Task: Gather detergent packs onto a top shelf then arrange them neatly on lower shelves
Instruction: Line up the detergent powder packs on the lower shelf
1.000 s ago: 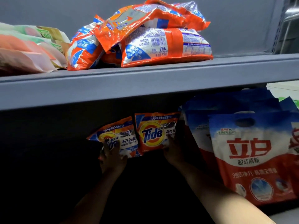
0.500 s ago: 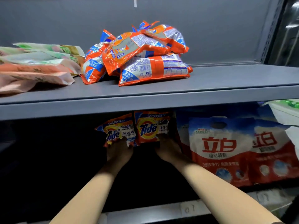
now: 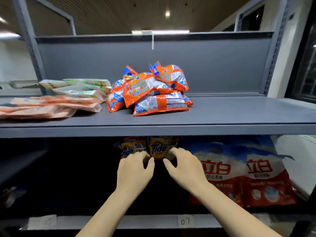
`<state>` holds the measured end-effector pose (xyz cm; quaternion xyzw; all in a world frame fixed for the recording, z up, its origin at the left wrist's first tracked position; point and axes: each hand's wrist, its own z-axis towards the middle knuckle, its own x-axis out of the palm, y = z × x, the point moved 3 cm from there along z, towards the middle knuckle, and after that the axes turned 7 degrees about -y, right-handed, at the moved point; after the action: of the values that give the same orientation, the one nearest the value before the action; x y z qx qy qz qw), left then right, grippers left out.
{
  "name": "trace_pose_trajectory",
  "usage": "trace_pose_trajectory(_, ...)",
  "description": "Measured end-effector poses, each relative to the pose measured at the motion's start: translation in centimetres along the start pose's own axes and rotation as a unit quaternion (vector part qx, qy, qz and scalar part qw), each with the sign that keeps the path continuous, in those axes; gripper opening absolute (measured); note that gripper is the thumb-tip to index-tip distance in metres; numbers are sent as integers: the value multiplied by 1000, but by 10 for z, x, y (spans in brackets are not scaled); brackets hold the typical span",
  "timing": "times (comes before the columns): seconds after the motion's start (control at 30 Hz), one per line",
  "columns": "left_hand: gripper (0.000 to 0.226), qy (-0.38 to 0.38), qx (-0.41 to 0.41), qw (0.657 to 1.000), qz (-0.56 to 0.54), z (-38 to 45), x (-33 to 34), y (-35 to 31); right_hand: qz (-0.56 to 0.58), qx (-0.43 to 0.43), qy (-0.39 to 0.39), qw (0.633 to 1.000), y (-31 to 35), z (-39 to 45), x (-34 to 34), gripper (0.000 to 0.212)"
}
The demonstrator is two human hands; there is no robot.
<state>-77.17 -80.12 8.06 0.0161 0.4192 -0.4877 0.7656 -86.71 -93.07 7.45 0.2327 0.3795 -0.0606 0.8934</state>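
Grey metal shelving (image 3: pixel 153 129), slatted ceiling (image 3: pixel 106 16), ceiling lights (image 3: pixel 167 13)

Pale pink and green flat pouches (image 3: pixel 56 101) lie left of the shelf's centre post tag (image 3: pixel 152 41); a handwritten label (image 3: pixel 183 221) sits far below.
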Motion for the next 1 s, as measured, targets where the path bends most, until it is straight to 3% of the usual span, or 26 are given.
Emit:
trace_pose_trajectory(0.17,22,-146,47,986,-65,20,-60,-27,97,-22,-80,992,33,8,-48,26)
trace_pose_trajectory(0.3,14,-174,22,978,-110,59,-84,-25,134,-21,-159,978,49,36,-74,20)
trace_pose_trajectory(0.37,8,-153,13,981,-118,82,-87,-19,159,-10,-167,973,51,57,-79,13)
trace_pose_trajectory(0.43,18,-119,19,988,-96,106,-84,-10,171,5,-165,971,51,82,-80,9)
trace_pose_trajectory(0.63,52,-19,2,1000,18,171,-61,24,135,52,-167,975,39,161,-73,26)
trace_pose_trajectory(0.77,66,29,56,998,2,205,-34,19,104,56,-159,980,38,206,-62,35)
trace_pose_trajectory(0.87,68,45,96,994,-33,225,-15,5,116,60,-109,985,38,235,-46,32)
trace_pose_trajectory(1.0,74,62,92,994,-3,236,2,1,27,86,-104,990,34,262,-28,29)
